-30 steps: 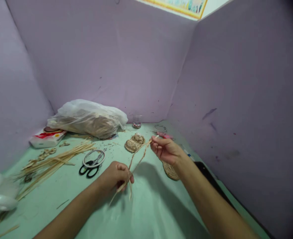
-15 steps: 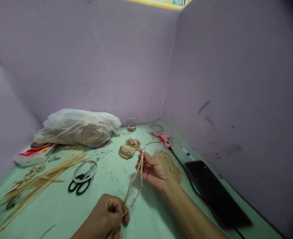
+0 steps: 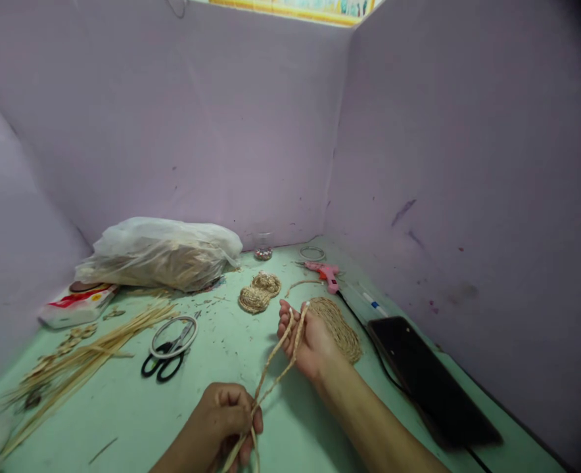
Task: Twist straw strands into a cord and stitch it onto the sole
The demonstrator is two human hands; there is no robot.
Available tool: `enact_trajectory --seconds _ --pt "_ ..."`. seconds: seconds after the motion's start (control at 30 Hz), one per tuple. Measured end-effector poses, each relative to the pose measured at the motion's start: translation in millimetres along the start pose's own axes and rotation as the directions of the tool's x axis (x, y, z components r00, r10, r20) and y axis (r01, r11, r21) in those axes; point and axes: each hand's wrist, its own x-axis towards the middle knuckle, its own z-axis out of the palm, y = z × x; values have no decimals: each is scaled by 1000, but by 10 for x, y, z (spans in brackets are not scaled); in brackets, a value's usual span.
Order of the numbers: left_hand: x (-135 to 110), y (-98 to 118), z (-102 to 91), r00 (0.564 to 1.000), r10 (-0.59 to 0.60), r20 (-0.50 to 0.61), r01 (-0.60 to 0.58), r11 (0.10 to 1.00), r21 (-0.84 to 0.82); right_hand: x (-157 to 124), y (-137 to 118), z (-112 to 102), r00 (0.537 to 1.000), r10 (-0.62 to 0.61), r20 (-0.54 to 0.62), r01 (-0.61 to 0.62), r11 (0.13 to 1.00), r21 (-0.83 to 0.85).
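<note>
My left hand is closed low in the middle, pinching the near ends of two thin braided straw strands. The strands run up and to the right to my right hand, whose fingers curl around their far ends, palm up. Just behind my right hand lies a flat woven straw oval on the green table. A smaller woven straw piece lies further back.
Black-handled scissors with a white ring and a bundle of straw stalks lie at the left. A plastic bag of straw sits at the back. A pink glue gun, a pen and a black phone are on the right. Purple walls enclose the table.
The view has tilted down and shifted. My right hand has come nearer and lower with the strands, from above the small woven piece to beside the oval. My left hand keeps its pinch.
</note>
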Motion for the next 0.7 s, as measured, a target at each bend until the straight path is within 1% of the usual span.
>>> enact_trajectory --seconds 0.1,0.17,0.23,0.4,0.5,0.7 --pt "23 -55 46 997 22 -69 -23 1000 -7 -52 -6 5 999 -37 -7 37 999 18" --pt "28 -75 68 993 32 -115 -33 999 -7 -94 1 13 998 -63 14 63 998 2" --pt "28 -79 79 990 33 -134 -35 999 -9 -123 11 23 995 -90 42 91 995 -33" --pt "30 -70 68 994 34 -102 -35 999 -2 -105 7 23 984 -148 100 160 978 -131" --pt "40 -79 52 993 43 -105 -43 999 2 -87 -4 15 983 -139 120 159 970 -182" --pt "69 -106 -2 996 27 -81 -29 999 -18 -94 17 25 990 -99 102 123 956 -266"
